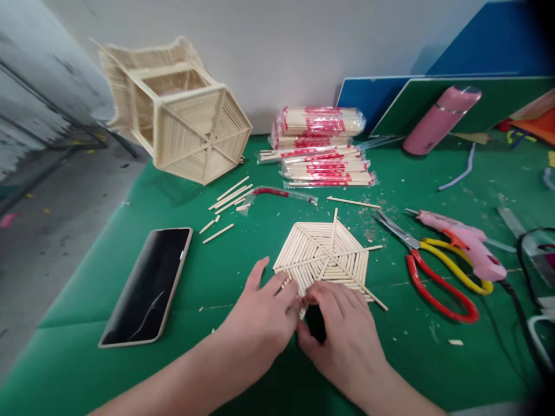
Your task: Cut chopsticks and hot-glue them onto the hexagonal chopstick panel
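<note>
A flat hexagonal panel of wooden sticks (323,254) lies on the green table cover (225,277), with three long sticks crossing it. My left hand (260,318) and my right hand (342,329) meet at the panel's near edge. Fingertips of both hands pinch at the same spot on that edge, around a small stick piece that I can barely make out.
A large hexagonal stick structure (182,115) stands at the back left. Packs of chopsticks (321,147) lie behind the panel, loose sticks (228,199) to their left. A phone (150,286) lies left; scissors (433,271), a pink glue gun (468,242) and a pink bottle (440,118) are right.
</note>
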Demonstrator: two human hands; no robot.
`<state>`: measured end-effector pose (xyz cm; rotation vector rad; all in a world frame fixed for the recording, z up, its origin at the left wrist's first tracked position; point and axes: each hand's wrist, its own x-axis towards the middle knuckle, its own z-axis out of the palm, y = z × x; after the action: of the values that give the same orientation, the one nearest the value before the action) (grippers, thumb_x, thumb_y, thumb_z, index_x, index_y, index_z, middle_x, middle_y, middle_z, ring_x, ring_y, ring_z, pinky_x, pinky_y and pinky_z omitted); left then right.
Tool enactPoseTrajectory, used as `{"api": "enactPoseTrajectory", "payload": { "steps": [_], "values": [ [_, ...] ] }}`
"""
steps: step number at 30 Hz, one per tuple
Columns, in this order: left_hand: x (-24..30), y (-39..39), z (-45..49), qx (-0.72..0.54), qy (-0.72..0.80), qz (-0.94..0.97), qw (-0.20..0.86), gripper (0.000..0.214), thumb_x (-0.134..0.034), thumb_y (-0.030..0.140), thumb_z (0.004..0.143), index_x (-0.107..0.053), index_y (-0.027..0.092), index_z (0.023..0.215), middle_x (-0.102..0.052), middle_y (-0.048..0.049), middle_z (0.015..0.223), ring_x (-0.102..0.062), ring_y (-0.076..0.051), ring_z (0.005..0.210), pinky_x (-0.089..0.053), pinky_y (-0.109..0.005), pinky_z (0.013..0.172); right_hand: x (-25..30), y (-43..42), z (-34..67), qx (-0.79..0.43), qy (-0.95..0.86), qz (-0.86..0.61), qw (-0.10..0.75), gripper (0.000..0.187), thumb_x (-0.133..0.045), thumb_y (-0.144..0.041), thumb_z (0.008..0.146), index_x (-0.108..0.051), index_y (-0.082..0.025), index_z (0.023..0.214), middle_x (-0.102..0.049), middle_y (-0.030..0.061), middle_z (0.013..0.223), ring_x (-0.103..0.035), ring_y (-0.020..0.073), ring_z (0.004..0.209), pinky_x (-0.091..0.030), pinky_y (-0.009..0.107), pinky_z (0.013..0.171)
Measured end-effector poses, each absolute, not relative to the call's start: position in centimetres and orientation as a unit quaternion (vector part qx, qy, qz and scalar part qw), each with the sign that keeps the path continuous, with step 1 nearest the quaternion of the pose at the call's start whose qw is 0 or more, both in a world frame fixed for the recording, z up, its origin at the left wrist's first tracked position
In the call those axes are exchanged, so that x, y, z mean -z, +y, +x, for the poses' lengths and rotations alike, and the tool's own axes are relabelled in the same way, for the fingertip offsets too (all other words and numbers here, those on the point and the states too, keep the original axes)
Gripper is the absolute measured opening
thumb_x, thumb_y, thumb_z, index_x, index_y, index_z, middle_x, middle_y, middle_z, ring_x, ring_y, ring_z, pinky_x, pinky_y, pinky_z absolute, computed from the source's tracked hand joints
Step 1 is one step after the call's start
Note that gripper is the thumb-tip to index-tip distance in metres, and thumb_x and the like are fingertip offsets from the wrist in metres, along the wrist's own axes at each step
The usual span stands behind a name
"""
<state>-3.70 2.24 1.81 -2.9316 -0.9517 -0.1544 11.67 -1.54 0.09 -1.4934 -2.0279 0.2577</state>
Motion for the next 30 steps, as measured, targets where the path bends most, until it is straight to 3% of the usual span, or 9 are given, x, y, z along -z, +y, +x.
{"api": "enactPoseTrajectory", "payload": {
  "steps": [9, 12, 16, 24, 30],
  "values": [
    [-2.3, 2.6, -3.7, 0.069, -0.308, -0.949, -0.009, 0.011, -0.050, 0.027, 0.081, -0.059, 0.021, 0.082, -0.058, 0.0005, 0.090, -0.047, -0.019, 0.099, -0.003, -0.051, 0.103, -2.4, -2.0, 14.1, -0.100, -0.766, -0.536, 0.339, 0.025, -0.060, -0.019, 0.066, -0.051, -0.019, 0.089, -0.060, 0.0042, 0.090, -0.056, 0.0185, 0.083, -0.041, 0.034, 0.072],
    [-2.6, 2.8, -3.8, 0.063, -0.299, -0.952, 0.000, 0.012, -0.048, 0.026, 0.082, -0.058, 0.020, 0.085, -0.058, -0.0010, 0.091, -0.047, -0.020, 0.099, -0.008, -0.053, 0.102, -3.2, -1.2, 16.9, -0.081, -0.692, -0.608, 0.382, 0.022, -0.056, -0.015, 0.071, -0.051, -0.019, 0.092, -0.056, 0.0056, 0.091, -0.055, 0.0183, 0.084, -0.044, 0.033, 0.073],
    [-2.2, 2.8, -3.7, 0.074, -0.306, -0.949, 0.005, 0.013, -0.045, 0.022, 0.083, -0.057, 0.020, 0.085, -0.058, -0.0013, 0.094, -0.047, -0.020, 0.100, -0.012, -0.055, 0.101, -2.5, 1.4, 20.2, -0.050, -0.648, -0.688, 0.323, 0.028, -0.054, -0.021, 0.075, -0.050, -0.021, 0.103, -0.056, 0.0059, 0.093, -0.054, 0.0203, 0.087, -0.043, 0.036, 0.077],
    [-1.8, 2.4, -3.6, 0.110, -0.325, -0.939, -0.001, 0.016, -0.043, 0.019, 0.084, -0.059, 0.020, 0.084, -0.060, -0.0001, 0.091, -0.051, -0.017, 0.096, -0.011, -0.052, 0.103, -0.8, 4.2, 21.4, -0.065, -0.712, -0.653, 0.252, 0.036, -0.042, -0.021, 0.081, -0.043, -0.019, 0.117, -0.056, 0.0097, 0.111, -0.050, 0.0233, 0.103, -0.039, 0.042, 0.088],
    [-1.9, 2.5, -2.9, 0.113, -0.330, -0.937, 0.007, 0.023, -0.038, 0.018, 0.086, -0.060, 0.019, 0.078, -0.061, -0.0003, 0.085, -0.053, -0.016, 0.091, -0.014, -0.050, 0.103, -1.2, 4.0, 21.5, -0.083, -0.688, -0.651, 0.310, 0.034, -0.042, -0.019, 0.082, -0.044, -0.019, 0.116, -0.056, 0.0075, 0.111, -0.050, 0.0202, 0.103, -0.040, 0.039, 0.088]
  ]
}}
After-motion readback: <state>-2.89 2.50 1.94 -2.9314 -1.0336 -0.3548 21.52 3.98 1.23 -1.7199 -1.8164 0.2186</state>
